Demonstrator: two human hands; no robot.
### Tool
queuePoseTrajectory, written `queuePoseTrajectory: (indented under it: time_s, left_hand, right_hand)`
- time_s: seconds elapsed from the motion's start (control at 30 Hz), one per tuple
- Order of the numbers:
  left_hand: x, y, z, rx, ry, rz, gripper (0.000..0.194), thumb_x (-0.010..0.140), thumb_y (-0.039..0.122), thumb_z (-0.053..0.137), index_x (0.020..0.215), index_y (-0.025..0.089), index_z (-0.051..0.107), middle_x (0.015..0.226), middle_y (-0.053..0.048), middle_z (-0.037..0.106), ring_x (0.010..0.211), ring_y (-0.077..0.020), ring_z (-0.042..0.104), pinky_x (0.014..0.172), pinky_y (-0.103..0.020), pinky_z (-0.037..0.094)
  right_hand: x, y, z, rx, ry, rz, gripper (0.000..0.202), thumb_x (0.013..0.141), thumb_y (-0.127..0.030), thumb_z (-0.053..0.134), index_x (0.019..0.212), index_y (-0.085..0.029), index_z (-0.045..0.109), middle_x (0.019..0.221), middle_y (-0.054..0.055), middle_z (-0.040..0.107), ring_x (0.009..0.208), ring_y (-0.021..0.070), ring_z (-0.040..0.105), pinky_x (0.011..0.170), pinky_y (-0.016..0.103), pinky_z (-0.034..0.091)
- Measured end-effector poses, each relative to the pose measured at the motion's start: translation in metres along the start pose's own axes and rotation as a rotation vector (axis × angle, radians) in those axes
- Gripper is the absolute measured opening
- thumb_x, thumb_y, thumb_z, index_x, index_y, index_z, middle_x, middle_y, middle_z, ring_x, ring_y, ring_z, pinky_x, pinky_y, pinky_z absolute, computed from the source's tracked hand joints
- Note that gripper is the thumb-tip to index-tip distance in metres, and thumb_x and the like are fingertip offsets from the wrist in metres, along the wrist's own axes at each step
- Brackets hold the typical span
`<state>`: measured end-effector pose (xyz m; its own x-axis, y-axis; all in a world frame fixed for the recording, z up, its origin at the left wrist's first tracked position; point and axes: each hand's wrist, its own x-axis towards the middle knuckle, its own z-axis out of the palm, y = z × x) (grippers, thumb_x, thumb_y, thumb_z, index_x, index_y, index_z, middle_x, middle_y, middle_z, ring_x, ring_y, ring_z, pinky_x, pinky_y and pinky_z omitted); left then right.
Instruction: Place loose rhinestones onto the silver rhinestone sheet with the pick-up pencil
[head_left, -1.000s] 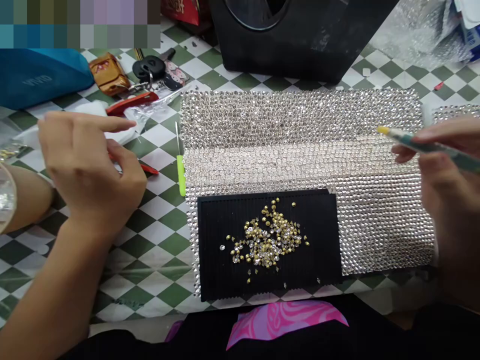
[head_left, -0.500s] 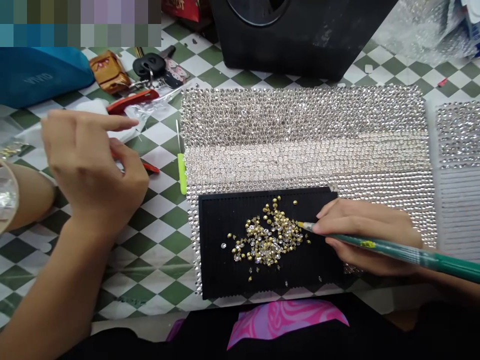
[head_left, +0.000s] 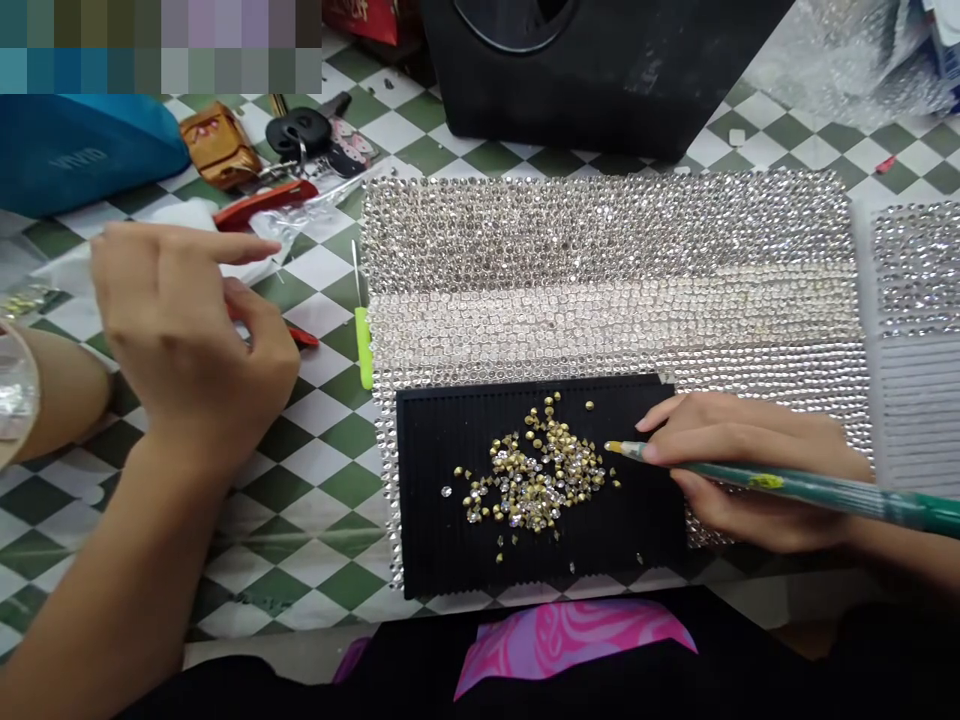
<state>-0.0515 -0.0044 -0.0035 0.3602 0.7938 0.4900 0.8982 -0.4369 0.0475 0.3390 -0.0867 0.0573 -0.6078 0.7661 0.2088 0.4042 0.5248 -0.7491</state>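
My right hand (head_left: 765, 470) pinches a slim green picker pen (head_left: 810, 487) with a yellowish tip. A small bright spot at that tip looks like a rhinestone, just off the right side of a pile of gold-backed rhinestones (head_left: 536, 480). The pile lies on a black ridged tray (head_left: 442, 550), which rests over a wide sheet covered with rows of silver rhinestones (head_left: 600, 230). Off to the left, my left hand (head_left: 187, 310) hovers above the table with its index finger stretched out and its thumb apart. Nothing shows between those fingers; its other fingers are curled under.
Beyond the sheet stands a black box (head_left: 570, 110). Keys (head_left: 298, 130), a brown case (head_left: 219, 145) and a blue pouch (head_left: 90, 150) lie at upper left, above a beige cup (head_left: 67, 395). A green-handled needle tool (head_left: 364, 348) touches the sheet's left edge. Another sheet (head_left: 915, 400) lies right.
My right hand and the picker pen have shifted slightly right, drawing the tip away from the pile's edge. My left hand has barely moved.
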Motion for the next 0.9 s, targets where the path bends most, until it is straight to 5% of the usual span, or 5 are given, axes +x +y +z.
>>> queuePoseTrajectory:
  time_s: [0.07,0.23,0.3,0.47,0.9]
  left_hand:
    - [0.0,0.001,0.0,-0.009,-0.014,-0.011,0.042,0.079,0.01,0.044,0.117,0.001,0.061,0.104,-0.019,0.061,0.108,-0.0433,0.057,0.087,-0.064,0.048]
    - [-0.001,0.002,-0.002,-0.011,-0.042,-0.04,0.046,0.078,0.012,0.045,0.12,0.003,0.06,0.109,-0.017,0.061,0.112,-0.0417,0.056,0.092,-0.064,0.046]
    - [-0.001,0.001,-0.002,-0.01,-0.055,-0.048,0.047,0.078,0.012,0.045,0.121,0.004,0.06,0.112,-0.017,0.061,0.113,-0.042,0.055,0.092,-0.064,0.046]
    - [-0.001,0.003,-0.001,-0.025,-0.015,-0.069,0.045,0.076,0.013,0.048,0.118,0.005,0.063,0.11,-0.018,0.064,0.111,-0.0426,0.057,0.091,-0.063,0.046]
    - [0.002,0.006,-0.003,-0.011,-0.014,-0.059,0.042,0.08,0.013,0.046,0.116,0.001,0.063,0.108,-0.022,0.064,0.11,-0.044,0.058,0.09,-0.064,0.048]
  right_hand:
    - [-0.002,-0.001,-0.01,-0.043,0.061,0.055,0.018,0.086,-0.01,0.059,0.099,-0.021,0.065,0.086,0.001,0.069,0.088,0.0118,0.07,0.08,0.024,0.063]
    - [-0.005,0.025,-0.034,-0.238,0.626,0.198,0.008,0.085,-0.011,0.064,0.086,-0.019,0.066,0.094,0.005,0.071,0.08,0.0139,0.069,0.077,0.031,0.064]
    - [-0.003,0.048,-0.039,-0.24,0.718,0.179,0.009,0.088,-0.011,0.061,0.085,-0.017,0.066,0.091,0.006,0.07,0.071,0.0116,0.067,0.071,0.031,0.064]
    - [-0.001,0.088,-0.042,-0.174,0.669,0.051,0.022,0.083,-0.001,0.063,0.097,-0.016,0.07,0.092,0.004,0.071,0.07,0.0092,0.068,0.065,0.023,0.062]
    - [0.001,0.087,-0.042,-0.178,0.627,0.153,0.013,0.083,-0.006,0.066,0.092,-0.012,0.072,0.089,0.006,0.072,0.069,0.0094,0.068,0.064,0.022,0.06]
